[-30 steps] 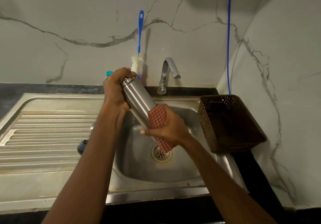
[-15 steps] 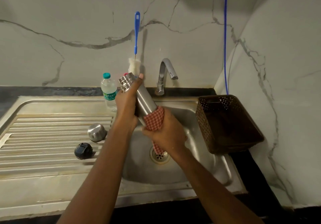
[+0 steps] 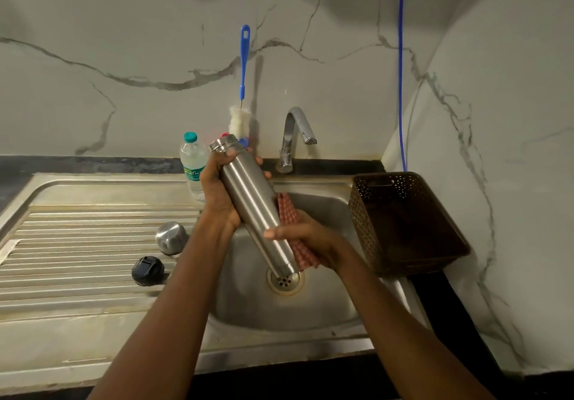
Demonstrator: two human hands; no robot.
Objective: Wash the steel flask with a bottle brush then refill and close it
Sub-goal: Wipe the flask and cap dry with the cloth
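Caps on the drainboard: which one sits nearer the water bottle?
The steel dome cap; it lies farther back, toward the water bottle. The black cap sits nearer the front edge, further left.

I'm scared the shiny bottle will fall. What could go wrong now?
The flask hangs tilted over the sink, gripped near its neck by the left hand while the right hand presses a cloth on it; it might slip and bang down. The steel cap and black lid lie loose beside the left arm; a bump could knock them away.
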